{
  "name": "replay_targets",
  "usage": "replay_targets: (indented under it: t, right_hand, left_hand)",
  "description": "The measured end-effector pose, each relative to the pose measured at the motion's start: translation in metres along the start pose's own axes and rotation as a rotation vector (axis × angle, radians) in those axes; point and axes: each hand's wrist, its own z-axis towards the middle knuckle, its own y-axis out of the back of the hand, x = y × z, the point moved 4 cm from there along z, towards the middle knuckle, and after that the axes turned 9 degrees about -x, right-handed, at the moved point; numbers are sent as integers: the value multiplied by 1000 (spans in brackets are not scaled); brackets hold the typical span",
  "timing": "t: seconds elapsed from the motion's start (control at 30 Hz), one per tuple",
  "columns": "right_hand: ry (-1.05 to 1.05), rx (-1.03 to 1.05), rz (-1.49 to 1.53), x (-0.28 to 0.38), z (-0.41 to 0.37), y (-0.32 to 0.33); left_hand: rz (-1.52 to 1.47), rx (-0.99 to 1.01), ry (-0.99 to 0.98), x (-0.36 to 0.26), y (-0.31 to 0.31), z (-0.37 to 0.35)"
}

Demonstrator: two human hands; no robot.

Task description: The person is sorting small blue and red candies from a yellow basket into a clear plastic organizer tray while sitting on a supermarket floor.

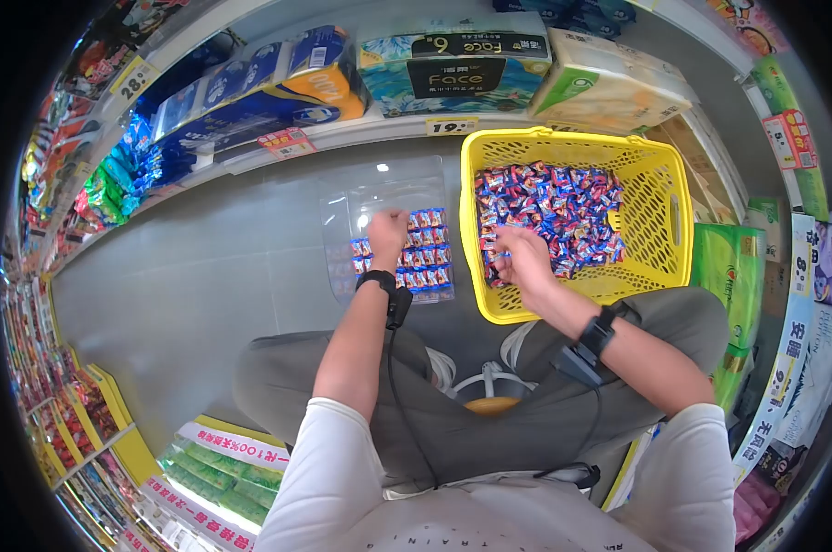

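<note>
A clear plastic box (342,276) lies on the floor in front of me, with small wrapped candies (427,256) set in neat rows inside it. Over these rows is my left hand (388,232), its fingers pinched together; whatever they hold is hidden. To the right stands a yellow plastic basket (655,248) with a heap of the same blue and red wrapped candies (563,207). My right hand (526,261) reaches over the basket's left side. Its fingers are curled together at the edge of the heap, and their tips are too small to show what is between them.
Shelves with tissue packs (457,69) and price tags run along the far side. More tissue packs (728,285) stand at the right, close to the basket. Bagged snacks (112,184) line the left. Below me a stool (489,391) shows between my legs.
</note>
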Motion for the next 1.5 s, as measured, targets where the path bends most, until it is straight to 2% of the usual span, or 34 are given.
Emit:
replay_targets:
  t: [0.13,0.2,0.23,0.3,0.43,0.5,0.57,0.63,0.67,0.7,0.77,0.83,0.9,1.03,1.17,1.23,1.3,1.4,1.43,1.5]
  right_hand:
    - [59,-38,-166,-1,53,-9]
    - [96,-105,-305,-7,78,-16]
    - [180,-159,-449,-11,91,-15]
    - [723,-285,-896,-24,130,-15]
    - [691,-243,-1086,-13,108,-19]
    - [742,-98,-1212,-18,106,-18]
    - [710,-122,-1252,-13,105,-17]
    - [616,-45,-1349,-15,108,-17]
    - [702,-84,-1319,-14,108,-18]
    - [701,-77,-1325,-12,105,-18]
    - [600,-21,-1087,-3,102,-17]
    - [653,-19,-1069,14,79,-21]
    - [438,80,-539,26,49,-25]
    - [388,181,-286,46,9,-41]
    - [521,372,-404,44,0,-53]
    - [580,359,-414,41,-6,-50]
    - [644,340,-421,40,-10,-46]
    - [324,369,-150,32,-14,-41]
    - [328,368,-147,35,-18,-42]
    - [25,258,118,29,-18,-39]
  left_hand:
    - [-151,57,59,-56,27,-3]
    - [-389,106,85,-83,41,-11]
    - [-386,100,86,-96,51,-17]
    - [-496,198,152,-126,66,-33]
    - [-620,254,184,-141,76,-52]
    - [-613,317,216,-139,75,-62]
    - [-612,378,214,-147,77,-58]
    - [-564,370,196,-147,82,-57]
    - [-566,355,195,-146,85,-55]
    - [-568,352,203,-144,86,-54]
    - [-567,342,216,-142,88,-49]
    - [-577,366,242,-136,83,-48]
    - [-584,391,267,-131,76,-48]
    - [-621,566,345,-135,72,-50]
    - [-618,784,347,-149,74,-65]
    - [-644,838,349,-153,79,-67]
    - [-670,913,261,-155,82,-72]
    - [-643,870,225,-153,85,-75]
    - [-596,832,205,-152,85,-75]
    - [-616,794,186,-153,90,-76]
